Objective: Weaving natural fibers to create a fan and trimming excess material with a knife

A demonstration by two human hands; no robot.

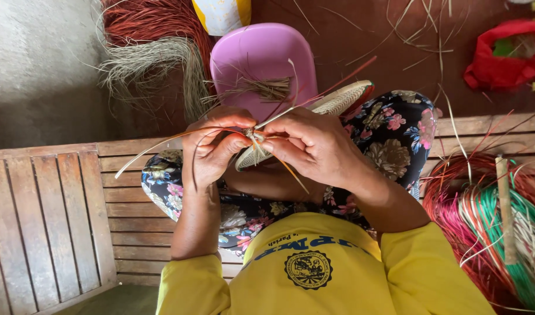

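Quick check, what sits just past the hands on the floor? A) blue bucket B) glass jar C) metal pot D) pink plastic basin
D: a pink basin lies beyond both hands, which pinch strands at the woven disc.

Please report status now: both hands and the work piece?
Left hand and right hand pinch strands at woven disc rim. Purple basin beyond. Nothing blocking.

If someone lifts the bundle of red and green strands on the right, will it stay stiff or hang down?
The bundle would probably droop: its strands are long, thin and already curve in loops. It looks light for its size, being loose fibre. Stray strands stick out, so some may slip free; the stick across it might fall off.
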